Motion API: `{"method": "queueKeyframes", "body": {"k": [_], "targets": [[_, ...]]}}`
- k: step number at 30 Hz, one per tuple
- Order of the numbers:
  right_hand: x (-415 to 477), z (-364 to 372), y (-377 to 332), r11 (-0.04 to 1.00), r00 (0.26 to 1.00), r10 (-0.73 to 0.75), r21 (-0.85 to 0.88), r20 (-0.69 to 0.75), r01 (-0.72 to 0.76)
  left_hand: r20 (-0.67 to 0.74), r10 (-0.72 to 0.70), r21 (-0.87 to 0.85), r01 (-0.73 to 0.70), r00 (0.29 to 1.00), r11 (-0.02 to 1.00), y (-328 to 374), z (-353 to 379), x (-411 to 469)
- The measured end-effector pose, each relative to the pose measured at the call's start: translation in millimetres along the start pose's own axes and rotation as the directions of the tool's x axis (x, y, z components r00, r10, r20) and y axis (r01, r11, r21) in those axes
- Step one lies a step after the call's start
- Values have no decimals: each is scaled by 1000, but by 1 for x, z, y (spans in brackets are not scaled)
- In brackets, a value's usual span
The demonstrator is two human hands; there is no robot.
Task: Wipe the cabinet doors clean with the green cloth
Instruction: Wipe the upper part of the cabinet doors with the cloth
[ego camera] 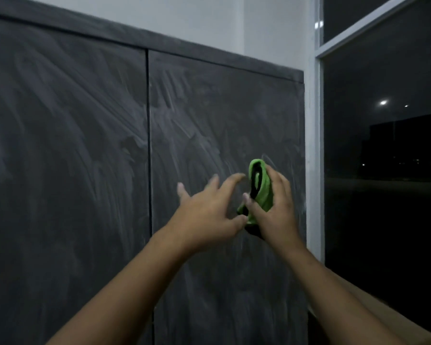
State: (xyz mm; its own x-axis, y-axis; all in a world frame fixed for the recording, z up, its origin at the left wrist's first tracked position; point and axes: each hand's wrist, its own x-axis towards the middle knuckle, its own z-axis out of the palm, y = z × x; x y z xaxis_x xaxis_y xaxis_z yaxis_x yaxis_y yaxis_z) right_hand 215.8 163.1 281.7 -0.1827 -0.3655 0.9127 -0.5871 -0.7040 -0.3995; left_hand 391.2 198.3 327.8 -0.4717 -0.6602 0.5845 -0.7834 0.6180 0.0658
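Observation:
Two dark grey cabinet doors fill the view, the left door (65, 145) and the right door (222, 115), both streaked with pale wipe marks. A bunched green cloth (263, 192) with a black inner side is in front of the right door, low and towards its right edge. My right hand (274, 207) grips the cloth, thumb on its near side. My left hand (209, 210) is just left of the cloth with fingers spread, its thumb tip close to the cloth's lower edge. Whether the cloth touches the door cannot be told.
A vertical seam (149, 170) divides the two doors. A white window frame (314, 145) runs down just right of the cabinet, with dark glass (383, 170) beyond it. A white wall (209, 18) rises above the cabinet top.

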Motion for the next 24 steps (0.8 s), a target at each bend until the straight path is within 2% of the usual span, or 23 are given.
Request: {"method": "queueKeyframes", "body": {"k": [2, 4, 6, 9, 16, 24], "targets": [[39, -2, 8, 1000, 1000, -8, -20, -30, 7, -143, -4, 192, 31, 990, 981, -7, -19, 15], [82, -5, 16, 998, 996, -24, -56, -81, 20, -217, -6, 207, 52, 976, 977, -18, -35, 37], [127, -6, 24, 994, 991, -51, -102, -123, 39, -198, -21, 253, 72, 980, 965, -31, -48, 61], [191, -7, 35, 988, 981, -66, -152, -183, 38, -179, 8, 426, 70, 984, 902, -48, -70, 96], [293, -12, 28, 971, 942, -104, -236, -319, 27, -418, 90, 465, 128, 904, 876, -51, -131, 149], [330, 25, 10, 939, 933, -239, -308, -269, 152, -530, 17, 469, 276, 848, 839, -75, -164, 173]]}}
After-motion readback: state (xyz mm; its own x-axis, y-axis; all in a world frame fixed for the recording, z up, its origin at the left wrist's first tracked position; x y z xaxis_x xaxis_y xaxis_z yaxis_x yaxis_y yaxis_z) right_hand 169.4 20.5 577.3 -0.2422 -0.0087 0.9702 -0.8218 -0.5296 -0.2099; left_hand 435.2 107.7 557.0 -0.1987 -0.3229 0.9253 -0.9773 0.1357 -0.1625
